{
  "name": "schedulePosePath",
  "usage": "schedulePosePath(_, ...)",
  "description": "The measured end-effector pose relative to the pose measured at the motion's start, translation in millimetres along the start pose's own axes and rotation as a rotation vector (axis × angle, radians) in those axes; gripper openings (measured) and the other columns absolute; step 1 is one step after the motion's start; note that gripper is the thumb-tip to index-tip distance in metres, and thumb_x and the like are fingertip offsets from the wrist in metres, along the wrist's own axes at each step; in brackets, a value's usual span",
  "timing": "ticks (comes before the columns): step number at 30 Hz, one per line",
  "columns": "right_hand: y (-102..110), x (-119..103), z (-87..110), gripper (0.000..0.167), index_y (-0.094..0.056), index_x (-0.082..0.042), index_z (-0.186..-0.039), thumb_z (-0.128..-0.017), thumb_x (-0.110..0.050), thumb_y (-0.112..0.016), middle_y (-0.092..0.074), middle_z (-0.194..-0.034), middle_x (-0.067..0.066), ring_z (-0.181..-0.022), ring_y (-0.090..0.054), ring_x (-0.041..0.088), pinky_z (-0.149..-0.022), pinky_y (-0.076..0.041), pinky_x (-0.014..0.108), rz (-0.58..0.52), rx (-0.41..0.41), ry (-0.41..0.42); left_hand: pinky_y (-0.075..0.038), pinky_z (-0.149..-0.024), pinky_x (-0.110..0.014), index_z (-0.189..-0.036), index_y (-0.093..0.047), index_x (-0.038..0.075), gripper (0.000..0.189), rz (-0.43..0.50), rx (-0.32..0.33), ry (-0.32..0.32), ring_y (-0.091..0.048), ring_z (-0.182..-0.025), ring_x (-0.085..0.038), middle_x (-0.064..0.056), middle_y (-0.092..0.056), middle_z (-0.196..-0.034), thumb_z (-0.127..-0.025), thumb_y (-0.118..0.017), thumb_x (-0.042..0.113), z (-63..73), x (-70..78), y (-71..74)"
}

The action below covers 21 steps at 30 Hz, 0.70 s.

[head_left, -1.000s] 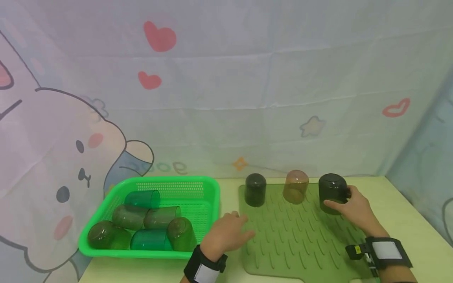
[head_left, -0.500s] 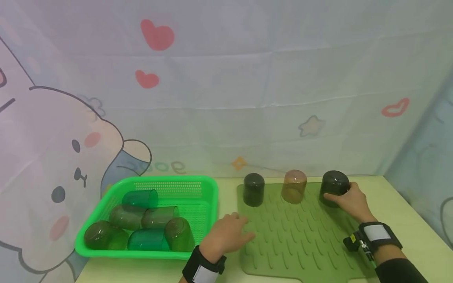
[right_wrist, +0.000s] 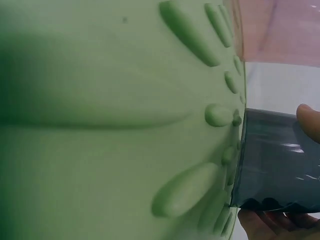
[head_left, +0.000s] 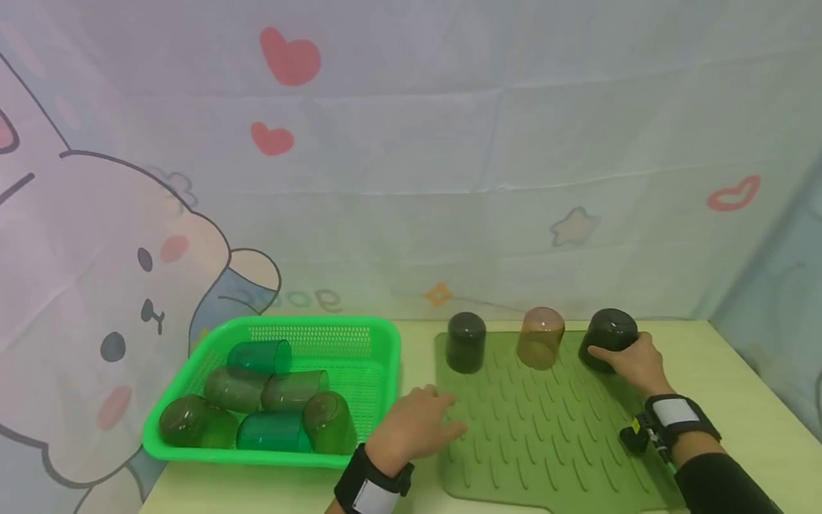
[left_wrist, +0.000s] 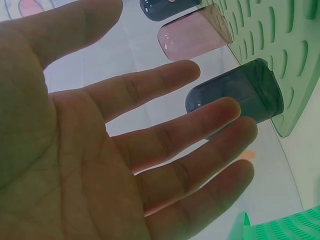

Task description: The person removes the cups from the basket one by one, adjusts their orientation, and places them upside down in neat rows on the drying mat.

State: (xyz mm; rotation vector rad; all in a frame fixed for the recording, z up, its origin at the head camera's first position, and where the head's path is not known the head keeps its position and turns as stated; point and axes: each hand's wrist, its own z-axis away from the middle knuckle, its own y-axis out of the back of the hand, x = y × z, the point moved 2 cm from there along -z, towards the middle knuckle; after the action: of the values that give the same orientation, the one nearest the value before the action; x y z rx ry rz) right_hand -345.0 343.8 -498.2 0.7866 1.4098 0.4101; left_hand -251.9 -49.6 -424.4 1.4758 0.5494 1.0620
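My right hand (head_left: pixel 639 364) grips a dark grey see-through cup (head_left: pixel 606 337), upside down at the far right corner of the green drying mat (head_left: pixel 539 435). In the right wrist view the thumb lies on one side of this cup (right_wrist: pixel 280 160) and the fingers on the other, with its rim right at the mat. My left hand (head_left: pixel 414 425) hovers with spread fingers by the mat's left edge, holding nothing; its palm (left_wrist: pixel 75 155) fills much of the left wrist view. Two more upturned cups stand along the back: a pinkish one (head_left: pixel 541 339) and another dark grey one (head_left: pixel 465 343).
A bright green plastic basket (head_left: pixel 392 357) stands left of the mat. Several cups lie in it, among them a teal one (head_left: pixel 272 431) and a brownish one (head_left: pixel 329 425). Behind the pale yellow table (head_left: pixel 732 400) hangs a printed cloth (head_left: pixel 411 143).
My right hand has carried the dark grey cup a little farther back and down to the mat. The left hand stays where it was.
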Motion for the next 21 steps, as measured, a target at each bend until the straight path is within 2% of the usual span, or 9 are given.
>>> schedulePosePath(5,-4.9,0.3,-4.0,0.111,0.001,0.022,-0.138,-0.084,-0.047,-0.066,-0.023,-0.127,0.050,-0.110,-0.036,0.063,-0.080,-0.042,0.065,-0.007,0.001,-0.032,-0.049,-0.084,-0.041,-0.129,-0.057,0.010,0.049,0.000,0.007,-0.011,-0.055,-0.110,-0.031,-0.015,-0.056,-0.121,-0.093,-0.056,0.043,0.4,0.3,1.2)
schedulePosePath(12,-8.9,1.0,-5.9,0.111,0.002,0.022,-0.137,-0.084,-0.047,-0.067,-0.022,-0.126,0.051,-0.110,-0.035,0.064,-0.081,-0.041,0.066,-0.020,-0.001,-0.021,-0.049,-0.083,-0.040,-0.128,-0.058,0.011,0.049,-0.002,0.008,-0.008,-0.055,-0.109,-0.030,-0.014,-0.057,-0.120,-0.093,-0.056,0.044,0.6,0.6,0.2)
schedulePosePath(21,-2.1,-2.1,7.4,0.108,0.001,0.020,-0.140,-0.085,-0.042,-0.068,-0.021,-0.131,0.050,-0.113,-0.035,0.062,-0.084,-0.041,0.063,-0.038,-0.012,-0.023,-0.048,-0.085,-0.039,-0.130,-0.057,0.013,0.049,-0.016,-0.013,0.011,-0.055,-0.111,-0.030,-0.012,-0.056,-0.122,-0.093,-0.055,0.045,2.6,5.5,4.8)
